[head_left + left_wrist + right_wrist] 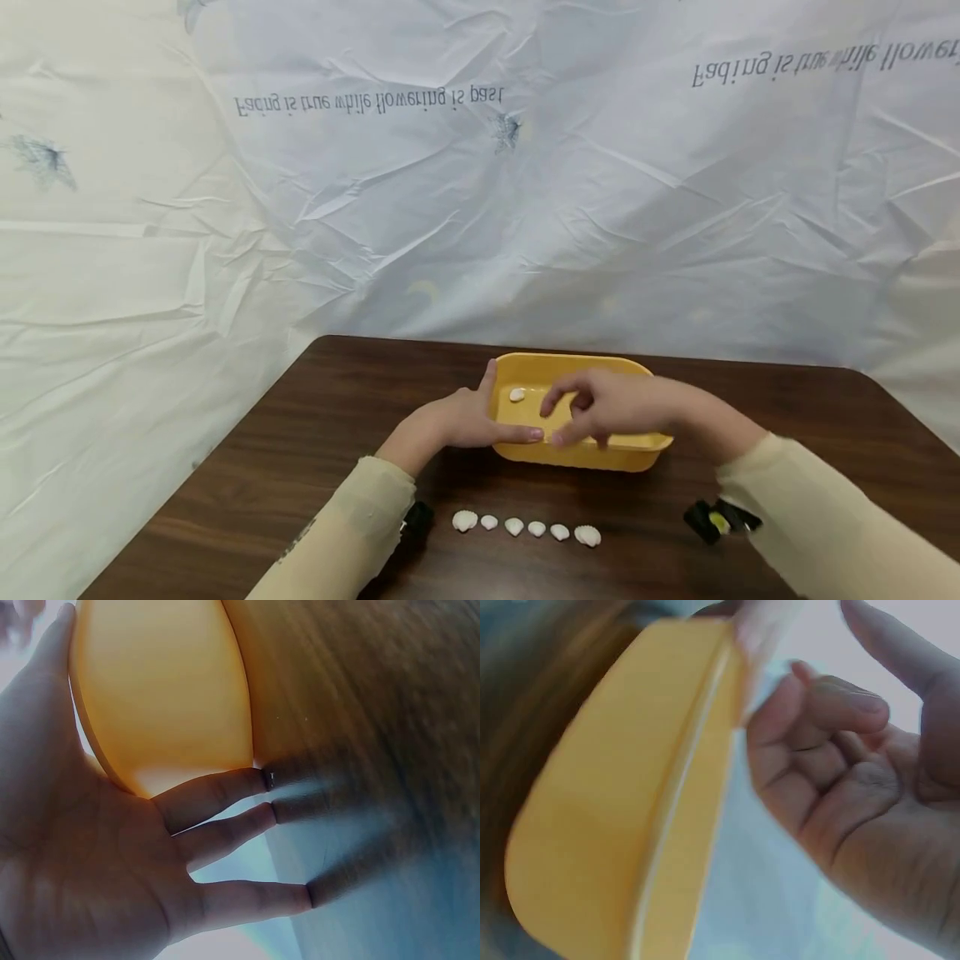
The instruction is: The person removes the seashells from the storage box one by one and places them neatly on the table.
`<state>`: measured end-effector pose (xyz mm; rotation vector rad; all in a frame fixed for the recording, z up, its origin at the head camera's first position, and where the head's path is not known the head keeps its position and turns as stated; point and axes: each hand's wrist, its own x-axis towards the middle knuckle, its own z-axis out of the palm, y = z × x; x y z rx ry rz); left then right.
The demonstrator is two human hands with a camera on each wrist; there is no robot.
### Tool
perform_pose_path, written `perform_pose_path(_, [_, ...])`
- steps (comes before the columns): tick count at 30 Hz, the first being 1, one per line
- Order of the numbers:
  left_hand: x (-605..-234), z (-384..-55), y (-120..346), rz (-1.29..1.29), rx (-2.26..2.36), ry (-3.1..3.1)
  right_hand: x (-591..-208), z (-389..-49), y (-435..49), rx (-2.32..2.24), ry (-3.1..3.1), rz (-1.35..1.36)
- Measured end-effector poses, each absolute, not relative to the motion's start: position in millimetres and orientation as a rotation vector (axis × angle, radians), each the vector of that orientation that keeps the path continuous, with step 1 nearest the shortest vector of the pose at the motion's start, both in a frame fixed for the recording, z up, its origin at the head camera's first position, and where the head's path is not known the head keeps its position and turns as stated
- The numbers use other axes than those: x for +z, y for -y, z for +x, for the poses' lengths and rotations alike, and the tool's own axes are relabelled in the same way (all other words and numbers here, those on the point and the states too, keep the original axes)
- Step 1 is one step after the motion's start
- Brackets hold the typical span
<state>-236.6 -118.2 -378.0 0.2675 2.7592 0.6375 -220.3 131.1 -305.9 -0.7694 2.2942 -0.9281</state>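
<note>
A yellow plastic basin (585, 457) stands on the table, with one white seashell (517, 394) on its floor near the left end. My left hand (472, 417) rests against the basin's left end, thumb along the front rim. In the left wrist view its straight fingers (225, 791) reach down the basin's outside to the tabletop. Over the basin hovers my right hand (611, 404), fingers loosely bent and thumb apart. Nothing shows between those fingers in the right wrist view. Nearer me lies a row of several white scallop shells (513, 527), spaced apart.
The dark wood-grain table (337, 417) has rounded far corners. A pale wrinkled sheet (480, 225) with printed lettering hangs behind it and along the left. Black wrist devices (708, 521) hang below both pale sleeves, close over the table.
</note>
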Motion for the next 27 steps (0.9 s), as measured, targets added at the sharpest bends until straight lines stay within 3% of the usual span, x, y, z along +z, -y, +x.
perform_pose_path(10, [-377.0,-237.6,117.7,0.252,0.611,-2.747,-336.0,-287.3,-106.1,-1.010,-2.322,-0.500])
perform_pose_path(27, [-379.9,-241.0,120.5,0.279,0.602,-2.761,-377.7,-306.1,-76.7,-1.019,-2.462,-0.457])
